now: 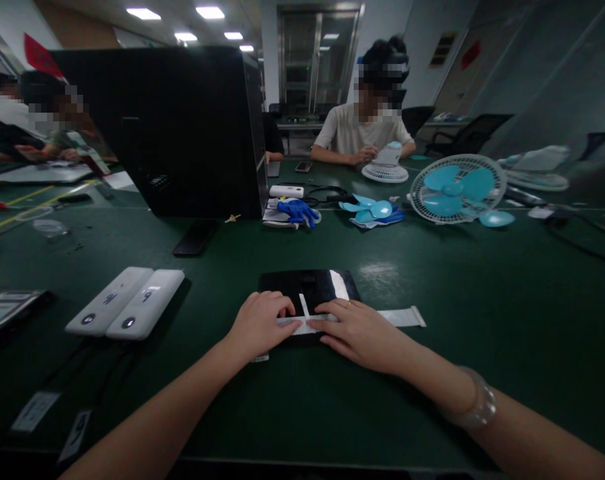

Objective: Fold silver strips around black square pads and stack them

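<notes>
A black flat panel (286, 283) lies on the green table in front of me. White flat ribbon cable (399, 317) runs across its near part and sticks out to the right, ending in a small connector. My left hand (262, 323) is closed at the cable's left part, with thumb and curled fingers on it. From the other side my right hand (365, 330) grips the cable, its fingertips almost meeting the left thumb. A thin white strip (303, 305) points away from that spot, and a wider white strip (339, 285) crosses the panel's right side.
Two white power banks (147, 303) with cords lie at left. A black phone (195, 239) rests before a large black case (167, 133). Farther back are blue gloves (299, 212), blue fan blades (367, 208) and a fan (457, 188). Across the table sits a person (357, 130).
</notes>
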Available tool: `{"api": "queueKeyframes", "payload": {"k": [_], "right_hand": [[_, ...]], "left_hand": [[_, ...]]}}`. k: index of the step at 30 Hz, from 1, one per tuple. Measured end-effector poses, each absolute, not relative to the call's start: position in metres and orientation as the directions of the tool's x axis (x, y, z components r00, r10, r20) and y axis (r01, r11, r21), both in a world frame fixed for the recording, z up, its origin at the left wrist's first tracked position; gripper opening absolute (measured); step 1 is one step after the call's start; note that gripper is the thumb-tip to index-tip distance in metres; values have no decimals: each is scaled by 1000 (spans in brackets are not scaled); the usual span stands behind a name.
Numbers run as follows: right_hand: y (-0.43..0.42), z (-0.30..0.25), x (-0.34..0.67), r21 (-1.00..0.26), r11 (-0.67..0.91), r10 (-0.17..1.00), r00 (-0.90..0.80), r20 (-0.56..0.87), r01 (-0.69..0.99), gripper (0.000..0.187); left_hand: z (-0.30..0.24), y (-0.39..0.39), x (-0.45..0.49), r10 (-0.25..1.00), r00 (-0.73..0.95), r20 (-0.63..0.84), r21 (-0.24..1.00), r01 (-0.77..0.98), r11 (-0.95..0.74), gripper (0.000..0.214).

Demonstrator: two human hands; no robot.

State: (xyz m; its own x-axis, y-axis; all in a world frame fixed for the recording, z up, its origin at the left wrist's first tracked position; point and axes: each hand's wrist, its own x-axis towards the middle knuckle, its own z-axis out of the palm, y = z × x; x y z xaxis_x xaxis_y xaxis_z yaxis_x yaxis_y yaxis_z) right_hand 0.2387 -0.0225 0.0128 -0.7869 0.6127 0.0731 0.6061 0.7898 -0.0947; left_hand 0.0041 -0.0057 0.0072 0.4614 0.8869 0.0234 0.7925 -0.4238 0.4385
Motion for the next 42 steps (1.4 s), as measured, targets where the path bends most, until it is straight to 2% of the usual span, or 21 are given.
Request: {"api": "queueKeyframes", "payload": {"k": [6,9,12,18,22,26,29,32,36,42], "right_hand": [[-26,14,236,-81,784,621,-778,96,616,38],[-27,14,236,-79,789,614,-783,99,609,39],[-26,14,237,-74,797,604,-791,98,599,36],[-24,15,237,-85,796,605,-793,79,599,36],[-25,14,238,-110,792,609,-788,87,600,37],[-24,14,240,-105,801,599,-795,97,590,41],[-22,11,242,-94,807,591,-797,122,583,55],[-20,7,243,-121,794,607,-789,95,596,66],[-20,3,244,-142,765,638,-769,40,628,65],[-20,6,245,-151,767,634,-773,31,624,65]], "left_hand": [[2,-5,4,884,458,89,466,766,-444,17],[-1,-3,2,886,449,116,544,717,-435,10],[-3,0,-1,886,452,106,598,682,-420,11],[-4,3,-2,861,495,113,589,665,-460,9],[-8,3,0,897,415,151,686,609,-397,10],[-11,8,-1,963,220,152,895,383,-229,17],[-13,13,-5,993,78,93,984,143,-103,20],[-17,19,-9,998,-53,17,1000,-20,-18,22],[-24,25,-12,986,-166,-30,989,-148,5,25],[-26,27,-13,981,-185,-52,977,-211,13,24]]}}
